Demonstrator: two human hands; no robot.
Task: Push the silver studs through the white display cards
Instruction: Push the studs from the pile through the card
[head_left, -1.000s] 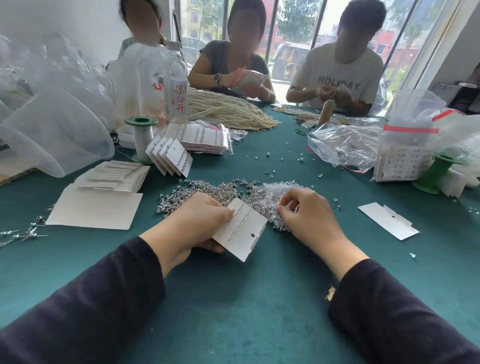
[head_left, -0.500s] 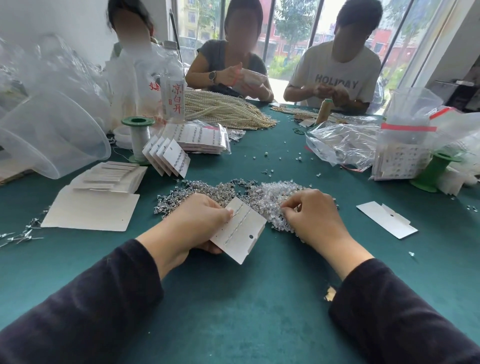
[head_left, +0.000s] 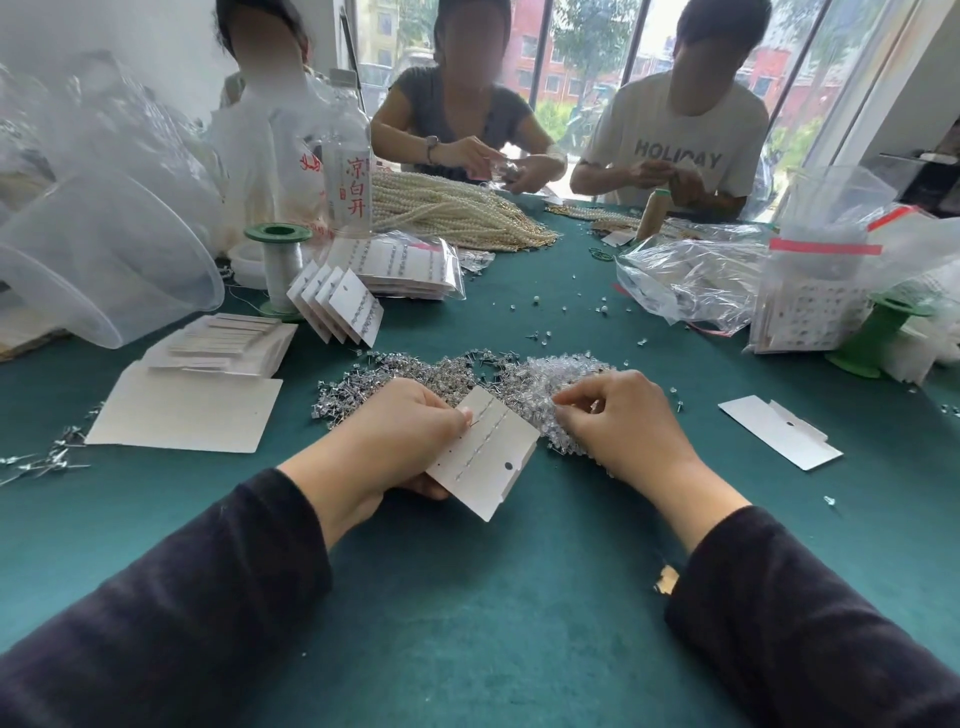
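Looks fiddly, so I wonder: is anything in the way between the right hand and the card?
Nothing visible. The right hand touches the pile, and the card, held by the left hand, sits just beside it with a clear gap between.

I'm seeing soft daylight coming through the tall glass windows (head_left: 587, 62) behind, throwing faint shadows on the green felt table (head_left: 467, 597); wide-angle distortion is bending the edges.
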